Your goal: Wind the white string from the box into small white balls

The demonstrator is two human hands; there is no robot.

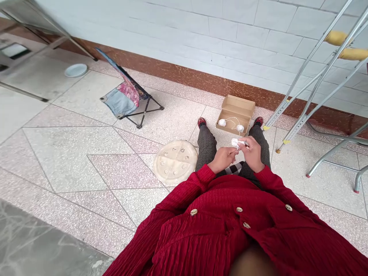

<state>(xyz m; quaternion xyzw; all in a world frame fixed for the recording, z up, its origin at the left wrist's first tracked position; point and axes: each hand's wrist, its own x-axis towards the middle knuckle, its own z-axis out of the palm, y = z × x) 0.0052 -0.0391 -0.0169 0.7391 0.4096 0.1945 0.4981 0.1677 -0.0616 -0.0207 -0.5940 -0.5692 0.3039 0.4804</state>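
Note:
In front of my lap both hands are close together around a small piece of white yarn work (235,143). My left hand (223,158) is closed, its fingertips pinching the lower edge of the piece. My right hand (252,152) has its fingers closed at the right side of the piece, on what looks like a thin tool. A strand of yarn runs from the piece down to an open cardboard box (238,105) on the floor between my feet. Two white yarn balls lie inside, one at the left (222,122) and one at the right (240,128).
A round beige mat (175,162) lies left of my legs. Beyond it stands a folding chair (119,102), with a pale plate (76,70) farther left. Metal crutches (306,90) lean on the wall at right, near metal furniture legs (330,155).

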